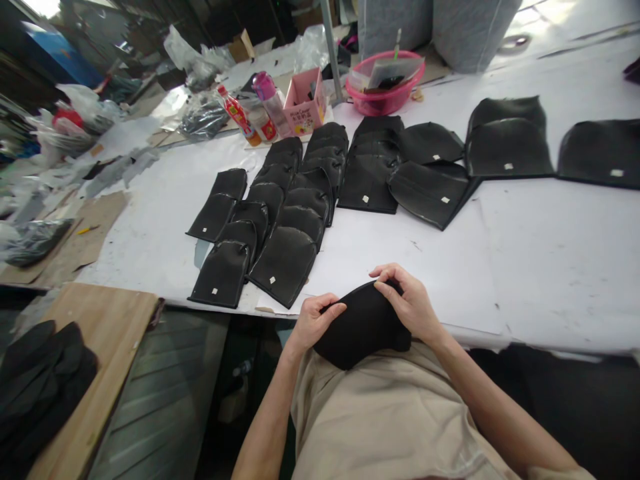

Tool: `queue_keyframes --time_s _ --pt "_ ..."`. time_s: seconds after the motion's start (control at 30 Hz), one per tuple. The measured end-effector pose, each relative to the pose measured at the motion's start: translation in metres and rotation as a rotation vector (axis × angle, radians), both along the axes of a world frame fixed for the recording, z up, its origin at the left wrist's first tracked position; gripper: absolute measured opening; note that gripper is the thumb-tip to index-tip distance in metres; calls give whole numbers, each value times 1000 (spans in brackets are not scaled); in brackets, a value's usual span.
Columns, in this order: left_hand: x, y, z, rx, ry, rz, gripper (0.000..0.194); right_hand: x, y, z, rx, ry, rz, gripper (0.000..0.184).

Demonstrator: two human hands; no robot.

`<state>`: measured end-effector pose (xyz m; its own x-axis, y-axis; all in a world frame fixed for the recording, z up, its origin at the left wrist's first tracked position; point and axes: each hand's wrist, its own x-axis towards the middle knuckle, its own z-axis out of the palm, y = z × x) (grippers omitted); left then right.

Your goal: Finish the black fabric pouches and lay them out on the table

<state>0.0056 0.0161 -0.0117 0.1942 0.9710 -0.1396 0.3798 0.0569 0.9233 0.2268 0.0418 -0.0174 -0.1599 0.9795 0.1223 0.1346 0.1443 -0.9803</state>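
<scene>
A black fabric piece (pixel 363 327) with a curved edge is held between my hands, at the near edge of the white-covered table and against my clothing. My left hand (pixel 320 317) pinches its left corner, thumb on top. At its upper right edge, my right hand (pixel 403 293) grips it between thumb and fingers. Beyond my hands lie several overlapping rows of similar black pieces, the closest being a black piece (pixel 285 263) with a small white tag. Another tagged black piece (pixel 220 277) lies to its left.
A pink basket (pixel 385 100), a pink box (pixel 305 103), a pink-capped bottle (pixel 270 100) and a red-labelled bottle (pixel 237 113) stand at the back of the white table (pixel 400 260). To the lower left, dark cloth (pixel 43 387) lies on a wooden board (pixel 115 347).
</scene>
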Motion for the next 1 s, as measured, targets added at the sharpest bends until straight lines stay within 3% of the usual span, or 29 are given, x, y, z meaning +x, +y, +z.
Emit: queue_keyframes --time_s 0.3,0.5,0.67,1.0 --pt "-4 -3 -6 9 31 -84 38 0 0 1 18 -13 3 7" --pt "3 -7 10 82 228 -159 28 -11 -7 8 117 -18 120 8" --pt "18 -13 12 148 201 -26 30 -22 -11 12 174 -25 223 10" --pt "19 -24 8 73 16 119 27 -13 -15 6 16 7 204 19"
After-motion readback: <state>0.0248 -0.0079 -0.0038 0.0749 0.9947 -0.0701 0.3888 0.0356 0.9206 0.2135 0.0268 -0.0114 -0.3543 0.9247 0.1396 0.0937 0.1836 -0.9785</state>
